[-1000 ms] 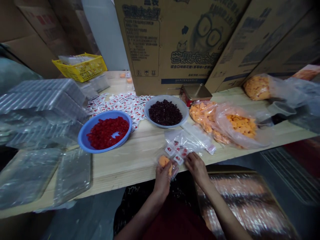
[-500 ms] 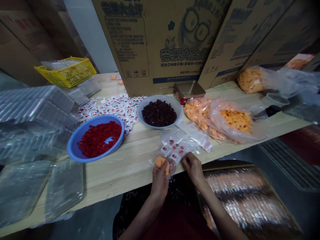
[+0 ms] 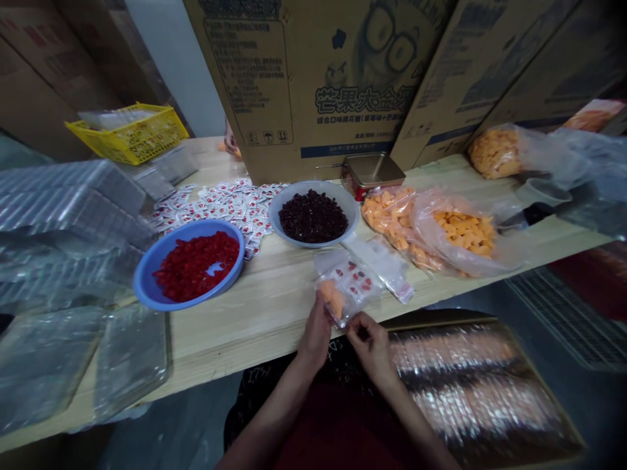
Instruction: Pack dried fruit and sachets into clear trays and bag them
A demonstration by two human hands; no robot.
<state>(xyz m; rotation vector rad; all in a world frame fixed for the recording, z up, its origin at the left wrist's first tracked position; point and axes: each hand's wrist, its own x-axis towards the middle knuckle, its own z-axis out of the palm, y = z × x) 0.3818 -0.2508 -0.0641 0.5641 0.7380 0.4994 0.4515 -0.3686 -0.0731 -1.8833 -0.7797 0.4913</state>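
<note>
A small clear plastic bag (image 3: pixel 337 312) with orange candy pieces (image 3: pixel 332 297) inside lies over the table's front edge. My left hand (image 3: pixel 316 336) is closed on the bag's left side, thumb against the orange pieces. My right hand (image 3: pixel 369 343) is closed too, pinching the bag's lower right corner between thumb and fingers. Just beyond, a clear bag (image 3: pixel 360 281) shows several red and dark candies and small printed sachets; where it ends and the held bag begins is hard to tell. Flat clear bags (image 3: pixel 385 264) lie to its right.
A blue basin (image 3: pixel 142 277) holds red candies; a pale bowl (image 3: pixel 274 225) holds dark ones. Printed sachets (image 3: pixel 230 205) are spread behind. Open bags of orange candy (image 3: pixel 465 232) sit right, clear trays (image 3: pixel 73 209) left. Another person's hand (image 3: pixel 229 140) shows beside the cardboard box (image 3: pixel 304 78).
The bag with the orange pieces has moved up and slightly right with my left hand. My right hand has shifted left onto its corner. Another person's hand has appeared beside the box.
</note>
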